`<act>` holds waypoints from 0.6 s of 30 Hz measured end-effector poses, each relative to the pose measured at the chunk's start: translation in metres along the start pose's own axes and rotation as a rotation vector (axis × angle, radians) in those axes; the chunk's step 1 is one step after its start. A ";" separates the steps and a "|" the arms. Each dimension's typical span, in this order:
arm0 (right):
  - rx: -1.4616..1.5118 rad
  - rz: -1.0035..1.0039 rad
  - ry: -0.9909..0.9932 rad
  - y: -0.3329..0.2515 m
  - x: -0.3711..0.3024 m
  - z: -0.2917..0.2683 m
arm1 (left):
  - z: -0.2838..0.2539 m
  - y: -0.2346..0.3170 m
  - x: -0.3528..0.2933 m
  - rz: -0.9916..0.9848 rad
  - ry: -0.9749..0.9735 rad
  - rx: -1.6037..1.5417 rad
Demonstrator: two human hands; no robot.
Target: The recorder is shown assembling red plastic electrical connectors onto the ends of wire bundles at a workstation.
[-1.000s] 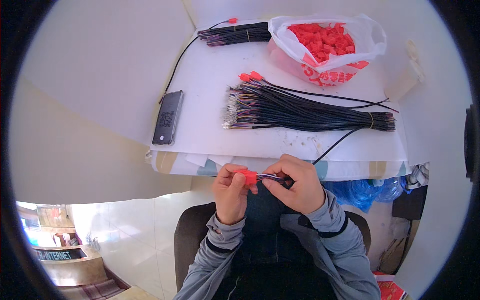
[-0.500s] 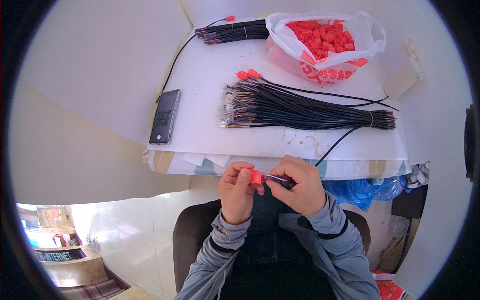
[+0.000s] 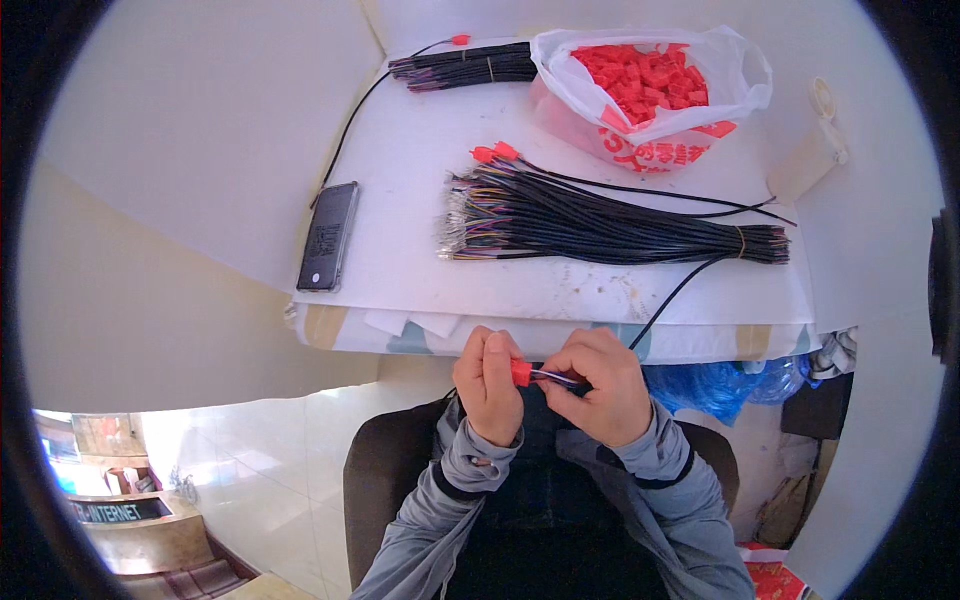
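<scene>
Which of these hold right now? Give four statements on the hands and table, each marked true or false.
1. The left hand holds a small red plastic connector. True.
2. The right hand is empty. False: it pinches thin coloured wires beside the connector.
3. A black rectangular phone lies left of the large bundle of black cables. True.
4. The white plastic bag is filled with black cables. False: small red plastic pieces fill its opening.
</scene>
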State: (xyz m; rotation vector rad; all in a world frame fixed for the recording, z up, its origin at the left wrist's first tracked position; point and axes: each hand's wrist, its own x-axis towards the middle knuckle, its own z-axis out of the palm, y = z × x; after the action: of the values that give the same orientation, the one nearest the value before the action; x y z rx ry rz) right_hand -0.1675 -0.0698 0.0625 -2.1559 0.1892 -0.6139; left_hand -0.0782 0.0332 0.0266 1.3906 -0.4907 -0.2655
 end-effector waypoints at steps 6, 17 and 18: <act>0.038 -0.002 0.059 -0.001 -0.004 0.003 | 0.006 -0.001 -0.003 0.011 0.037 -0.068; 0.028 0.018 0.055 -0.010 0.002 -0.005 | 0.007 0.000 -0.003 -0.140 0.018 -0.283; 0.032 0.023 0.057 -0.011 0.002 -0.005 | 0.006 -0.001 -0.003 -0.141 0.022 -0.278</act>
State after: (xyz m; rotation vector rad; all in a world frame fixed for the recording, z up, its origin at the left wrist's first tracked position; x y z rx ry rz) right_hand -0.1692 -0.0676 0.0745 -2.1046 0.2331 -0.6615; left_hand -0.0838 0.0296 0.0261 1.1565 -0.3236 -0.4160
